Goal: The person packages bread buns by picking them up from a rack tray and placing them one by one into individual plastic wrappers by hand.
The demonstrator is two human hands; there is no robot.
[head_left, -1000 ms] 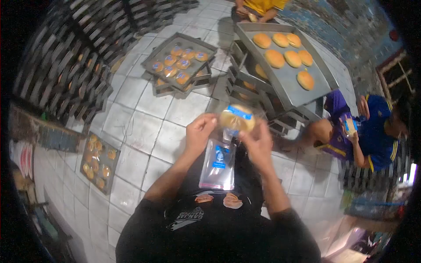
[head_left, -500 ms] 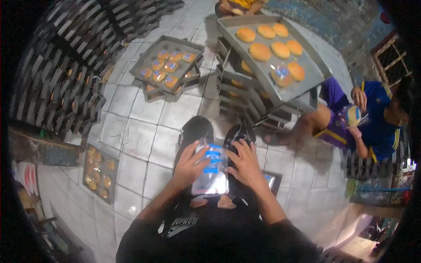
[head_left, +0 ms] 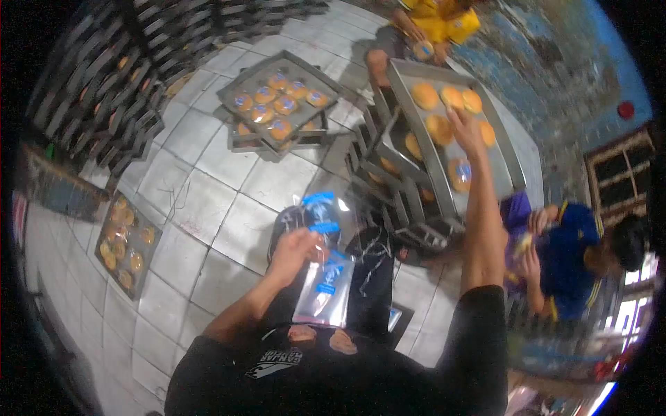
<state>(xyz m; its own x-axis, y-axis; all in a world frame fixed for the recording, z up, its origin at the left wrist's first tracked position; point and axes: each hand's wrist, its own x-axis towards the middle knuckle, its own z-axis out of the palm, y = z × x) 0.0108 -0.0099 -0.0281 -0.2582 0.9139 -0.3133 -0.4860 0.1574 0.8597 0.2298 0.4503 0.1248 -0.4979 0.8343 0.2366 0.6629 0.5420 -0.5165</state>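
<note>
My left hand [head_left: 297,251] is closed in a pinch over my lap, gripping a clear plastic bag [head_left: 320,211] with blue print that stands out beyond the fingers. Just below it, a stack of similar clear bags [head_left: 322,295] lies on my lap. Stretched out to the upper right, my right hand [head_left: 466,130] has its fingers closed at the edge of a round golden bun [head_left: 451,96] on a metal tray [head_left: 501,163]. Other bare buns lie around it, and a bagged bun [head_left: 459,175] sits nearer me. My hand and forearm cover part of the tray.
More trays are stacked under this one. Left of it, a tray [head_left: 305,64] of bagged buns tops another stack; a further bun tray [head_left: 142,260] lies on the tiles. A person in yellow [head_left: 454,28] and one in blue [head_left: 572,246] sit nearby. Tray stacks line the left.
My right hand has left the bags on my lap and reached up right to the buns. The left hand now holds up one bag. The view has shifted.
</note>
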